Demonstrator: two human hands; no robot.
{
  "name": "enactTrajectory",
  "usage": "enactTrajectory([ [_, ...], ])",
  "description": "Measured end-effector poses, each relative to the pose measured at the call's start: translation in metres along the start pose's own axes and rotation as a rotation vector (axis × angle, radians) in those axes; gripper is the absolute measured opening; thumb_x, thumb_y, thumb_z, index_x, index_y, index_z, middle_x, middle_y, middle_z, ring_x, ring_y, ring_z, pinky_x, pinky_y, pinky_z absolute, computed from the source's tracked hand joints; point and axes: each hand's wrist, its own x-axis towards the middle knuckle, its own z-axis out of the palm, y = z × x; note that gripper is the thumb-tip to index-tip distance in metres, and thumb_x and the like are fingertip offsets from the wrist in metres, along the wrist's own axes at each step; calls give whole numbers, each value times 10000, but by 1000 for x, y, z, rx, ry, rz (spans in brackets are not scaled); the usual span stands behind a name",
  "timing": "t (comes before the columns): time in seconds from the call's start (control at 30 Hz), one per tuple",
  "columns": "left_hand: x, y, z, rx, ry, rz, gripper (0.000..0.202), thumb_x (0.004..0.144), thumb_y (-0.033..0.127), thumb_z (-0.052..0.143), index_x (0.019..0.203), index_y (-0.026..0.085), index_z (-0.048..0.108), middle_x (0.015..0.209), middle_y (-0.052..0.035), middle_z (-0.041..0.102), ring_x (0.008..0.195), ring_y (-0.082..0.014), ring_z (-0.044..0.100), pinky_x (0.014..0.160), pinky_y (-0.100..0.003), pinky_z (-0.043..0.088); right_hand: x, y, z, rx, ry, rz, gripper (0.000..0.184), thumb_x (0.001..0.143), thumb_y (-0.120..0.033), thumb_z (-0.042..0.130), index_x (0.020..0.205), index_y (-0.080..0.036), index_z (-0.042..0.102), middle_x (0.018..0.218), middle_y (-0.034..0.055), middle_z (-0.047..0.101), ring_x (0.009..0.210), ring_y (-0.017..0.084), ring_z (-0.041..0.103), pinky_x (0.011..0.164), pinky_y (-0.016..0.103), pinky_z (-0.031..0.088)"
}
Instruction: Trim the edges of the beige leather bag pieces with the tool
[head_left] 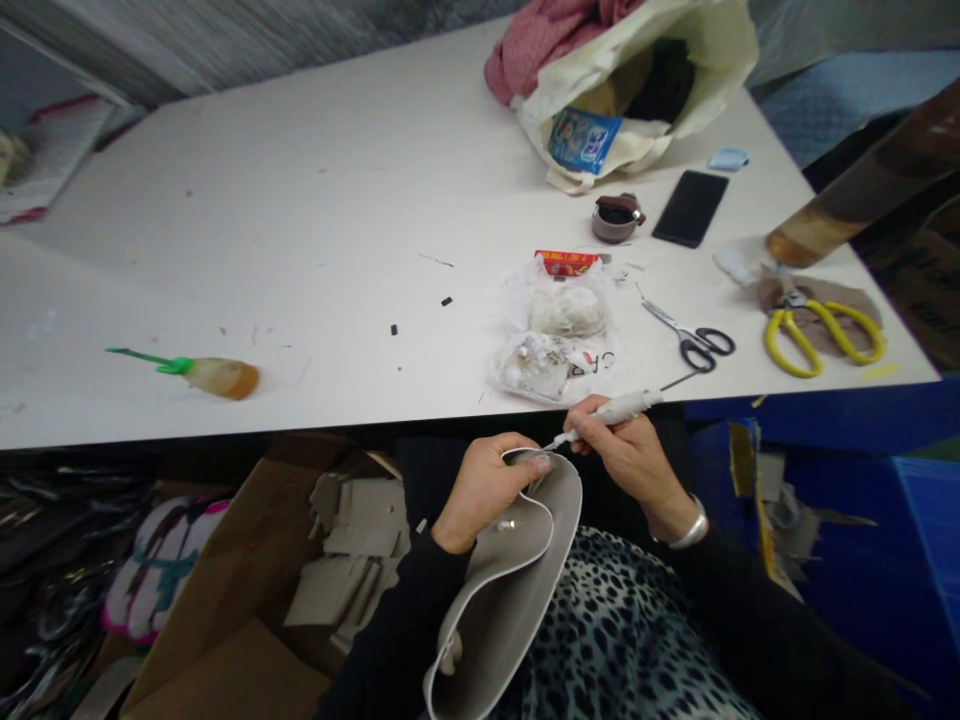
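Note:
A beige-grey leather-like bag [517, 590] lies over my lap with its wavy opening upward. A small metal fitting [508, 525] shows on its inner panel. My left hand [491, 485] is closed on the bag's upper end, thumb on the rim. In my right hand [622, 450] is a white pen-like tool [619, 408] with a thin tip, held at the bag's edge beside my left fingers. A thin dark rod or cord extends from its back end. Whether the tip touches the bag is hard to tell.
On the white table [337, 220] are plastic packets [566, 310], black scissors [694, 342], yellow-handled shears [821, 335], a phone [690, 208], a glue bottle [221, 377] and a stuffed cloth bag [705, 60]. A cardboard box [225, 560] with beige pieces stands below, left.

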Motion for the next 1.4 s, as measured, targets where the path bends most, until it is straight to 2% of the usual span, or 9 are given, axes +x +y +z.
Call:
enactTrajectory([
  [0.27, -2, 0, 1, 10, -8, 13, 176, 757, 313, 800, 807, 145, 793, 768, -48, 760, 726, -190, 652, 706, -282, 468, -6, 10, -5, -32, -6, 35, 327, 991, -488, 664, 851, -194, 691, 697, -2, 649, 614, 133, 603, 576, 242, 477],
  [0.57, -1, -7, 6, -12, -23, 9, 155, 750, 305, 793, 770, 151, 782, 744, -41, 742, 710, -180, 636, 706, -286, 462, -3, 2, -8, -217, -108, -81, 283, 1050, -378, 582, 845, -206, 675, 728, -16, 621, 647, 125, 582, 631, 255, 465],
  [0.7, 1, -9, 6, -24, -38, 26, 149, 734, 300, 796, 744, 153, 777, 727, -36, 728, 697, -173, 620, 705, -288, 456, -1, 1, -5, -231, -120, -64, 319, 1054, -390, 573, 814, -200, 662, 710, -13, 613, 622, 124, 571, 611, 258, 467],
  [0.83, 1, -10, 3, -58, 7, 41, 166, 722, 311, 796, 714, 149, 762, 704, -39, 709, 688, -173, 602, 700, -294, 445, -9, 5, 2, -52, -61, 18, 333, 1024, -458, 623, 831, -195, 691, 694, -2, 657, 599, 134, 625, 570, 247, 508],
  [0.93, 1, -12, 0, -91, 50, 50, 173, 710, 313, 804, 704, 147, 755, 678, -31, 687, 670, -164, 577, 671, -285, 424, -17, 12, 9, 88, 0, 63, 307, 991, -462, 682, 844, -195, 711, 737, 12, 706, 648, 145, 679, 609, 247, 560],
  [1.07, 1, -17, -5, -126, 81, 50, 186, 717, 321, 816, 706, 146, 754, 651, -19, 662, 644, -148, 540, 642, -276, 398, -15, 18, 14, 187, 202, 45, 283, 1006, -452, 671, 874, -205, 714, 725, 6, 715, 633, 140, 680, 608, 250, 572],
  [1.23, 1, -19, -12, -168, 36, 14, 193, 715, 315, 835, 782, 141, 786, 746, -47, 728, 699, -162, 586, 685, -278, 436, 4, 9, 10, -29, 406, -164, 224, 1013, -431, 668, 951, -221, 716, 802, 12, 721, 692, 159, 688, 667, 297, 593],
  [1.4, 1, -21, -16, -314, 92, -16, 200, 667, 295, 869, 733, 140, 763, 671, -28, 689, 630, -134, 553, 637, -262, 414, 17, 10, 7, -209, 387, -263, 213, 1024, -426, 641, 982, -226, 705, 921, 41, 705, 804, 200, 684, 772, 372, 594],
])
